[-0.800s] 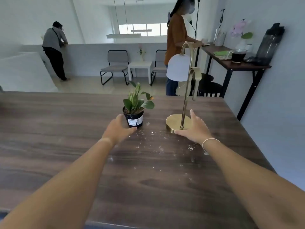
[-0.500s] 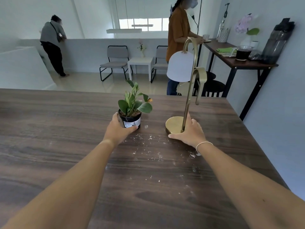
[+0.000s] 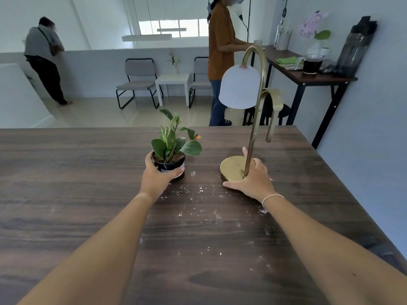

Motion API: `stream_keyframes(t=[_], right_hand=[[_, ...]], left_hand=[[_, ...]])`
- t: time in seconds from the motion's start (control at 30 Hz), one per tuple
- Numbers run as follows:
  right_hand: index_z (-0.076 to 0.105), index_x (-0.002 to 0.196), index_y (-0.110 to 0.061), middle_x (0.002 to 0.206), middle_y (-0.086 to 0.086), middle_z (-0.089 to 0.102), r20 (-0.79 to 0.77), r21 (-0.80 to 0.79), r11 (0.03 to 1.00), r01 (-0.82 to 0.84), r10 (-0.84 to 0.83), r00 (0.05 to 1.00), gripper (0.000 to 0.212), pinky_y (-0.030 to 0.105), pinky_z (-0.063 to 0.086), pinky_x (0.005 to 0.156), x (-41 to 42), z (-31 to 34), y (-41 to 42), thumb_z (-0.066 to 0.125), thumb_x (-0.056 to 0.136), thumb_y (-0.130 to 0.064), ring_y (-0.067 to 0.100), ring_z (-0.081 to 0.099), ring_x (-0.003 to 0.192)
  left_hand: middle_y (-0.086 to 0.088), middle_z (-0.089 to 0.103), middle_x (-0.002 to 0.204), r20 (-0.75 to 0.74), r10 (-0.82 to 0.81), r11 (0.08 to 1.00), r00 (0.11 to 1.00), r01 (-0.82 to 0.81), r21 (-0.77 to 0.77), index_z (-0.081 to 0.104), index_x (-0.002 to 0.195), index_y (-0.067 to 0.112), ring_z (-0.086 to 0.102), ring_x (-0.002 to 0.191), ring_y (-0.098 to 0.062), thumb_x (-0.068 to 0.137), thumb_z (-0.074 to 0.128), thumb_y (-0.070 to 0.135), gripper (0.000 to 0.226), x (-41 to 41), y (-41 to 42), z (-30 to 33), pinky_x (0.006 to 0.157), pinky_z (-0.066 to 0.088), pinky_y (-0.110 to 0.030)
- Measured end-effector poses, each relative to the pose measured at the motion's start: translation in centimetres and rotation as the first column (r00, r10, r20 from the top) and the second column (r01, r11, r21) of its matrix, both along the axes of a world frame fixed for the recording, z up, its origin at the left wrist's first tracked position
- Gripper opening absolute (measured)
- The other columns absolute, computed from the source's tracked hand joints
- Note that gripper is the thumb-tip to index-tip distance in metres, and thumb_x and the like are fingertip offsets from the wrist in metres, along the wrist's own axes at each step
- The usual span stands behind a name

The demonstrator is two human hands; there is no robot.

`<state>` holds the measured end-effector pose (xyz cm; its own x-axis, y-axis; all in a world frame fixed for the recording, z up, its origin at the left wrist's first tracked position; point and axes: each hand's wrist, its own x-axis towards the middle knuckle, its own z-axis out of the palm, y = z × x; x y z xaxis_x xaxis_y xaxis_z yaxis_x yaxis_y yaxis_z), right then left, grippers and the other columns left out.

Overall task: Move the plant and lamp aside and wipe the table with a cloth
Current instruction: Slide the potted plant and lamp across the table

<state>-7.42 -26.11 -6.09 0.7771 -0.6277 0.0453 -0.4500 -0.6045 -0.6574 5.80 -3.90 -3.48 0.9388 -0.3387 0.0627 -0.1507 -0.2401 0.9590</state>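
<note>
A small green plant [image 3: 174, 139] grows in a black pot [image 3: 170, 165] on the dark wooden table [image 3: 66, 194]. My left hand [image 3: 157, 176] grips the pot, thumb on its left side and fingers curled round its front. To the right stands a brass lamp [image 3: 253, 128] with a white shade [image 3: 239, 86] and a round base [image 3: 232, 167]. My right hand [image 3: 251, 178] holds that base at its near right edge, thumb along the front and fingers beside the stem. White crumbs [image 3: 204, 194] are scattered on the table between and in front of both hands.
A green cloth [image 3: 286, 60] lies on a tall side table [image 3: 308, 75] at the right wall, beside a glass jug and a black bag. A person in an orange top stands there. Chairs and a second person are farther back. The table's right edge runs near the wall.
Both hands have reached forward and closed in: the left one now wraps the pot, the right one has settled round the lamp base. Pot and lamp stand where they were.
</note>
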Motion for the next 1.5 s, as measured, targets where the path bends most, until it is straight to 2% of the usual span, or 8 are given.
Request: stream_keyframes(t=[0.37,0.63,0.73,0.9,1.0,1.17,1.3,1.5], right_hand=[[0.055,0.111,-0.035,0.137,0.004,0.03,0.062,-0.002,0.998,0.07,-0.07,0.996,0.063,0.033,0.033,0.1,0.5,-0.1,1.2,0.079,0.055,-0.048,0.024,0.026,0.128],[0.058,0.115,-0.034,0.153,0.007,0.019,0.022,0.024,0.998,0.049,-0.05,0.999,0.056,0.037,0.025,0.109,0.3,0.6,1.6,0.078,0.064,-0.045,0.029,0.018,0.137],[0.058,0.09,-0.022,0.15,0.002,0.03,0.088,0.064,0.994,0.086,-0.092,0.992,0.039,0.04,0.027,0.107,0.5,0.7,1.7,0.08,0.063,-0.038,0.03,0.023,0.135],[0.045,0.06,-0.024,0.105,-0.004,0.055,0.158,0.141,0.984,0.111,-0.133,0.979,0.026,0.043,0.035,0.099,1.6,1.0,1.2,0.066,0.073,-0.027,0.032,0.044,0.114],[0.045,0.064,-0.02,0.091,0.0,0.057,0.176,0.145,0.983,0.11,-0.136,0.975,0.028,0.044,0.025,0.108,1.3,1.9,1.6,0.059,0.086,-0.031,0.024,0.044,0.103],[0.064,0.086,-0.012,0.124,0.015,0.06,0.233,0.123,0.98,0.154,-0.18,0.956,0.038,0.045,0.022,0.113,1.7,1.7,2.3,0.036,0.097,-0.036,0.033,0.028,0.137],[0.066,0.068,-0.005,0.071,0.007,0.066,0.357,0.287,0.937,0.198,-0.296,0.886,0.053,0.03,0.042,0.068,2.6,1.9,2.6,0.04,0.095,-0.041,0.023,0.06,0.077],[0.027,0.049,-0.017,0.048,0.001,0.03,0.497,0.453,0.876,0.165,-0.401,0.769,0.053,0.035,0.03,0.056,4.8,2.7,2.6,0.042,0.092,-0.044,0.019,0.03,0.05]], left_hand=[[0.003,0.056,0.112,-0.002,-0.003,0.998,1.0,0.003,-0.055,0.03,0.13,0.019,0.054,0.106,-0.015,0.062,0.085,0.021,0.087,1.7,-0.8,-0.3,0.089,0.039,-0.024],[0.002,0.055,0.111,0.01,-0.02,0.998,1.0,0.021,-0.061,0.029,0.132,0.016,0.052,0.105,-0.014,0.065,0.084,0.019,0.086,2.3,-1.6,-0.1,0.089,0.038,-0.024],[0.002,0.054,0.11,0.013,-0.03,0.998,0.999,0.03,-0.061,0.029,0.132,0.015,0.051,0.104,-0.014,0.066,0.083,0.018,0.086,2.6,-2.0,0.1,0.088,0.038,-0.024],[0.002,0.054,0.111,0.014,-0.04,0.997,0.999,0.041,-0.064,0.029,0.132,0.015,0.052,0.105,-0.015,0.065,0.084,0.018,0.087,3.1,-2.8,0.1,0.09,0.039,-0.025],[0.001,0.054,0.111,0.019,-0.053,0.996,0.998,0.054,-0.068,0.03,0.131,0.014,0.051,0.105,-0.015,0.065,0.083,0.017,0.085,2.9,-3.3,0.3,0.09,0.039,-0.025],[0.001,0.052,0.111,0.035,-0.058,0.996,0.998,0.06,-0.065,0.03,0.132,0.013,0.049,0.105,-0.014,0.066,0.083,0.018,0.085,2.8,-4.1,0.8,0.09,0.037,-0.024],[0.002,0.051,0.112,0.039,-0.06,0.995,0.997,0.063,-0.076,0.03,0.133,0.014,0.049,0.105,-0.014,0.066,0.083,0.017,0.085,3.1,-4.4,1.1,0.089,0.036,-0.024],[0.003,0.05,0.111,0.048,-0.057,0.993,0.997,0.061,-0.1,0.03,0.133,0.014,0.048,0.104,-0.013,0.066,0.082,0.016,0.085,3.4,-4.8,1.6,0.089,0.036,-0.023]])
